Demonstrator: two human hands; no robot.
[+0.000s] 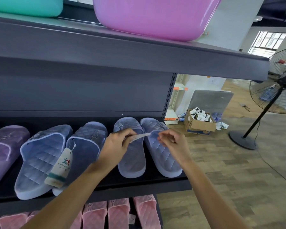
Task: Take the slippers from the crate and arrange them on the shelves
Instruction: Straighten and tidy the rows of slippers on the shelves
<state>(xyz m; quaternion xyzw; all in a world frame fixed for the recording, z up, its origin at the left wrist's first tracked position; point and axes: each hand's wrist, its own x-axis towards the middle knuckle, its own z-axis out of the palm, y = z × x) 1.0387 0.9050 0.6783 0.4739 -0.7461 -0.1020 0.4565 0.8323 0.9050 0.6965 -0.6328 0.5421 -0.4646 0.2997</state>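
Dark metal shelf (109,184) holds blue slipper pair (132,162) at 12 o'clock; my L hand (116,144) pinches their paper tag (139,137), R hand (173,141) curled just beside, grip too blurred to tell. Wood-look floor (229,171), cardboard box (199,126) at 2, fan (281,83) at 3.

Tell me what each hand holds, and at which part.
The left hand pinches the white tag by its left end; the right hand seems to hold nothing.

Slippers (40,156) in row on shelf (139,185); likely tubs (152,17) above; box (199,125) right.
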